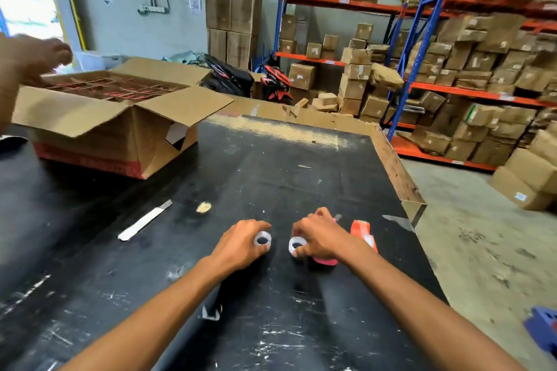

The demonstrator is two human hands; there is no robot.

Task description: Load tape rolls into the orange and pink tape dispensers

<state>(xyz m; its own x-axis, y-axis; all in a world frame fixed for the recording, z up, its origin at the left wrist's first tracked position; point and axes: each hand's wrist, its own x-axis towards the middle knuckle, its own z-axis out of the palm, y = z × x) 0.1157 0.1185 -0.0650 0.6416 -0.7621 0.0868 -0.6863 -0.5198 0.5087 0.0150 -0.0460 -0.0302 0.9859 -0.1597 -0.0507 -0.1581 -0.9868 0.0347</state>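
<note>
Two small clear tape rolls lie on the black table. My left hand (241, 242) grips the left tape roll (262, 240) with its fingertips. The right tape roll (297, 245) is pinched by my right hand (318, 236). Under and behind my right hand lies the pink tape dispenser (325, 260), mostly hidden by the hand. The orange tape dispenser (363, 232) stands just right of my right hand, apart from it.
An open cardboard box (114, 123) of red items sits at the table's far left, with another person's hand (27, 60) over it. A white flat stick (144, 220) lies left of centre. The table's right edge (398, 172) drops to the floor. Shelves of cartons stand behind.
</note>
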